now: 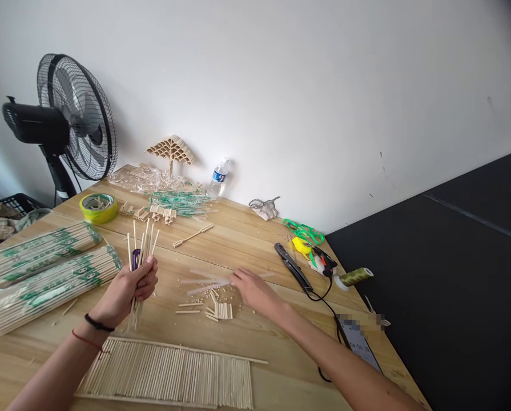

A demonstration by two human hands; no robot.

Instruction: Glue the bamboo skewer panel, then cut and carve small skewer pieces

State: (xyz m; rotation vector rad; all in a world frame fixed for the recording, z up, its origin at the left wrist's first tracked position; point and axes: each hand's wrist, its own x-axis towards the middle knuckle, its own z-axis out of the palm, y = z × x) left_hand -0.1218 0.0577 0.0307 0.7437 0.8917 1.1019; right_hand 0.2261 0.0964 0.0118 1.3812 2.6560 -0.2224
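My left hand (141, 277) is closed around a loose bunch of thin wooden sticks (146, 237) pointing upward, with a small purple object (136, 258) among them. Over the middle of the table, my right hand (253, 288) has its fingers together at the ends of some translucent glue sticks (208, 285); whatever lies under its fingertips is hidden. Just below are short cut stick pieces (224, 311) and crumbs. A flat panel of sticks (169, 374) laid side by side, with long sticks along its edges, lies nearest me.
Bagged sticks (49, 285) and yellow tape (98, 208) lie left; a fan (77, 117) stands behind. Farther back are a stick-built tree model (170, 151) and a water bottle (218, 178). On the right are a utility knife (293, 266), a corded glue gun (326, 262), thread (355, 278) and a phone (358, 342).
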